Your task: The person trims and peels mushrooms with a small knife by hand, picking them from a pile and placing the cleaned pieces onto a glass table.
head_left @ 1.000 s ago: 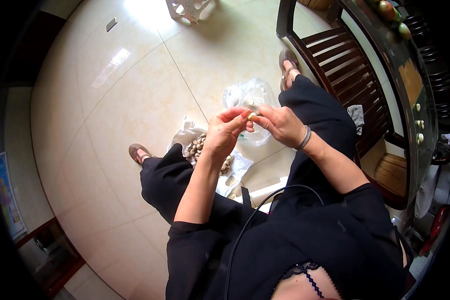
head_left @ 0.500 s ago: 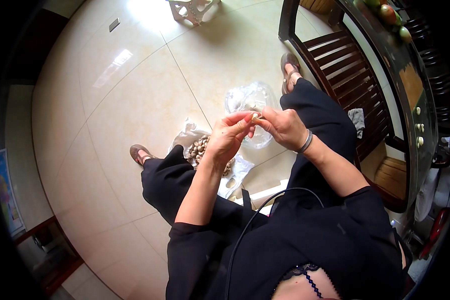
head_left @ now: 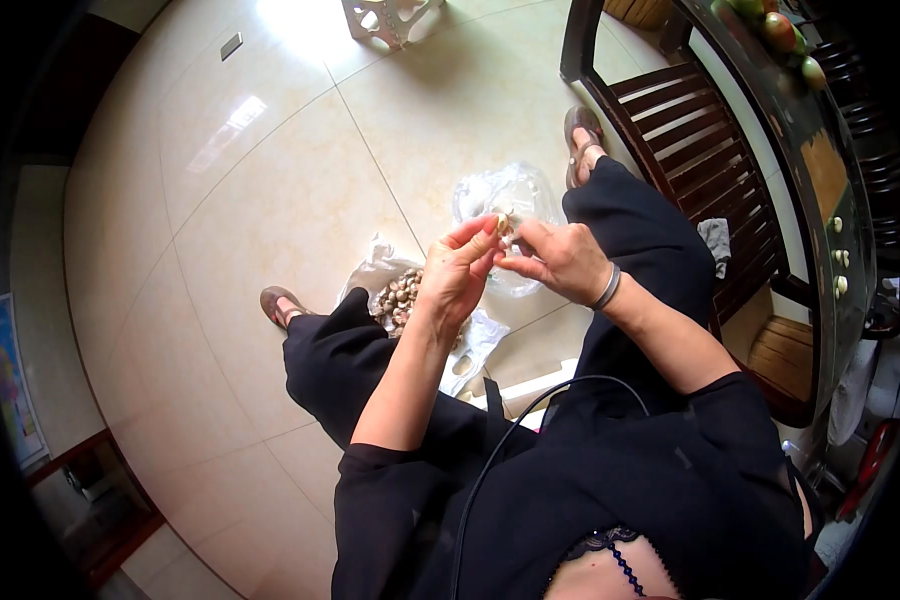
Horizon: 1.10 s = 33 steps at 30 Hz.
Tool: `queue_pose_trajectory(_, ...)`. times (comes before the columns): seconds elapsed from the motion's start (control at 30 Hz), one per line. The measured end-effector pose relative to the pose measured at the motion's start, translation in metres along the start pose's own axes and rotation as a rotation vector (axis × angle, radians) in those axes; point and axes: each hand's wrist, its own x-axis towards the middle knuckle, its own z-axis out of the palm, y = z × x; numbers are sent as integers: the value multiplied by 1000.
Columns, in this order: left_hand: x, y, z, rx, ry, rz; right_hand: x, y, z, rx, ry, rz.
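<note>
Between the thumb and fingers of my left hand [head_left: 457,267] is a small pale piece [head_left: 504,225], too small to name surely. Close on its right, my right hand [head_left: 562,262] has its thumb and index finger apart, with nothing plain between them; a grey band circles that wrist. Behind both hands a clear plastic bag [head_left: 532,190] lies on the floor. Left of my left forearm, several small brown-and-white round pieces [head_left: 397,298] sit in a white plastic bag [head_left: 482,340], partly hidden by the forearm.
Tiled floor [head_left: 270,220] spreads ahead and left. A slatted wooden chair [head_left: 685,125] stands at the right, a grey cloth [head_left: 715,245] on it. Beyond it is a dark table [head_left: 770,130] with round fruits [head_left: 778,33] and small white pieces [head_left: 841,258]. A stool [head_left: 392,20] stands far ahead.
My right thumb and index finger have come away from the small piece and spread apart. My left hand still holds the piece, now more exposed.
</note>
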Motion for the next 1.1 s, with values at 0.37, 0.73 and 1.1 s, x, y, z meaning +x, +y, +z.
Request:
queue_pose_trajectory(0.37, -4, 1, 9, 89, 23, 65, 2, 5, -3, 113, 16, 151)
queue_pose_trajectory(0.73, -8, -1, 14, 161, 14, 77, 2, 4, -1, 151, 43, 156)
queue_pose_trajectory(1.1, -8, -7, 7, 199, -13, 180, -3, 11, 11, 22, 57, 144)
